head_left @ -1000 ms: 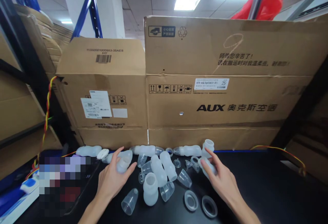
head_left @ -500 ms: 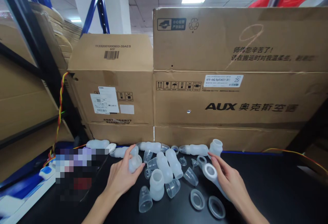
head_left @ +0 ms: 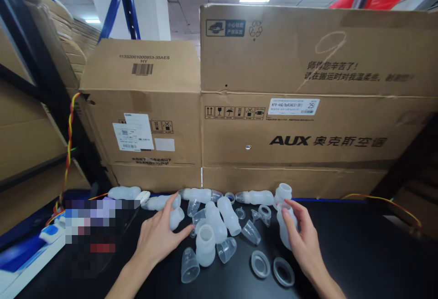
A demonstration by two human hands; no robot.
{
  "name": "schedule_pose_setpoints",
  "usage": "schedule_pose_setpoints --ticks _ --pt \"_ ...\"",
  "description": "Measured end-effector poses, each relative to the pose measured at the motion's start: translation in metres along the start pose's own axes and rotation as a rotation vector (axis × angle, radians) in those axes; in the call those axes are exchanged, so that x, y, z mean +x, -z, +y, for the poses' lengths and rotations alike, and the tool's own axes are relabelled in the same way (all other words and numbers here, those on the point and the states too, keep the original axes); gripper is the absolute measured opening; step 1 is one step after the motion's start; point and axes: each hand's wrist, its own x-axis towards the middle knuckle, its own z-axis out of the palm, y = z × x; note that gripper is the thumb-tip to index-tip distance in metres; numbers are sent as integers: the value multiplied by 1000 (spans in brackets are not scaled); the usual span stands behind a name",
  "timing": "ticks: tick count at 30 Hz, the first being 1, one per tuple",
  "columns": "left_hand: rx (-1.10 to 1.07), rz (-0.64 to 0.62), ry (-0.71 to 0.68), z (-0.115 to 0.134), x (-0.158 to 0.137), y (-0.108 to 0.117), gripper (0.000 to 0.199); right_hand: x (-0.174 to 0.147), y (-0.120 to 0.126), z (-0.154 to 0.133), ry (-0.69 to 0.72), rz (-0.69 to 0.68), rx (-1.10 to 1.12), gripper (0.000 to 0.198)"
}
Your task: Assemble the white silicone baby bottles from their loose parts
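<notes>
My right hand [head_left: 303, 233] is closed around a translucent white bottle [head_left: 284, 233], its open neck upward. Another bottle [head_left: 284, 194] stands just behind it. My left hand [head_left: 155, 235] has thumb and forefinger spread on either side of a bottle neck [head_left: 176, 218]; the rest of that bottle is hidden behind the hand. Right of the left thumb, an open-necked bottle [head_left: 205, 246] stands upright. Two bottles lie behind it, one [head_left: 216, 222] beside the other [head_left: 229, 217]. Clear caps [head_left: 227, 249] lie among them, and two rings [head_left: 284, 271] are in front of my right hand.
Large cardboard boxes [head_left: 301, 130] form a wall behind the black tabletop [head_left: 349, 249]. More bottles [head_left: 198, 195] lie along its base. A blurred-out patch [head_left: 91, 235] and a white strip [head_left: 37, 258] are at the left, by a dark rack post [head_left: 51, 66].
The bottle in my right hand has gone from leaning, neck toward the left, to nearly upright. My left thumb has come away from the bottle neck beside it. The view has shifted slightly.
</notes>
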Motion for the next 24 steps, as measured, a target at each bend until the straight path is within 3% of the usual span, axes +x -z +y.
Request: schedule_pose_setpoints --ticks 6,10,14,17,19,20,22,24 --pt "-215 170 -242 -6 -2 -8 41 -5 -7 12 -42 55 227 53" --pt "-310 229 -264 -8 -2 -15 41 -6 -10 18 -9 82 215 49" --pt "-341 296 -227 -17 3 -8 45 -2 0 10 187 167 39 41" --pt "-301 336 -8 -32 11 7 49 9 7 -16 461 234 -232 27" --pt "-244 320 182 -45 18 18 49 21 2 -40 612 124 -418 19" --pt "-217 299 269 -52 20 22 46 27 -3 -51 652 -6 -533 18" --pt "-174 248 396 -65 23 27 44 40 -19 -70 655 -328 -790 20" --pt "-138 190 468 -74 24 27 45 51 -38 -79 621 -541 -982 23"
